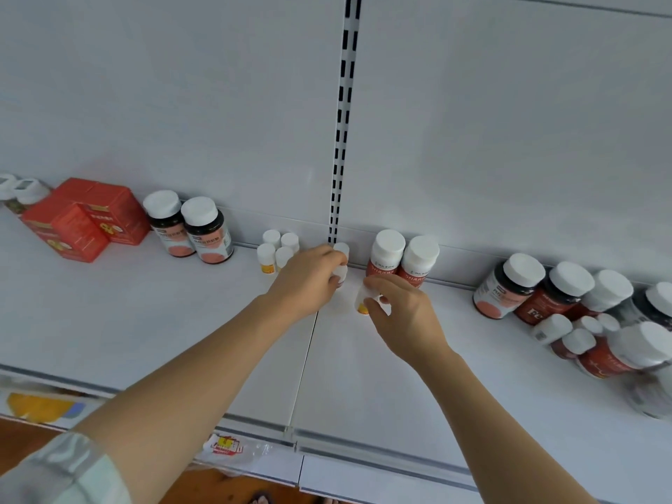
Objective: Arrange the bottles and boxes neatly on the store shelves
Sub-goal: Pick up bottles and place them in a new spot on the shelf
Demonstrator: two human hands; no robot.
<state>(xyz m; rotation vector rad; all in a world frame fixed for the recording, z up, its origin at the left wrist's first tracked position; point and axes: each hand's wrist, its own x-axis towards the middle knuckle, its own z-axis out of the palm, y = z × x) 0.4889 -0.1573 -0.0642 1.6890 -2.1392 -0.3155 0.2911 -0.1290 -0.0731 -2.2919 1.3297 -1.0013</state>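
On the white shelf (182, 321), my left hand (309, 276) grips a small white bottle (341, 274) near the back wall, with another small white bottle (342, 248) just behind it. My right hand (400, 311) holds a small white bottle with a yellow-orange label (362, 298), tilted, a little right of the left hand. Several small white bottles (278, 249) stand in a cluster left of my left hand. Two red-labelled white-capped bottles (402, 258) stand just behind my right hand.
Two dark bottles with white caps (189, 227) and red boxes (83, 220) stand at the left. A crowded group of dark and red bottles (567, 303) fills the right end. A slotted upright (343, 121) runs up the back panel. The shelf's front rail (327, 445) carries a price tag.
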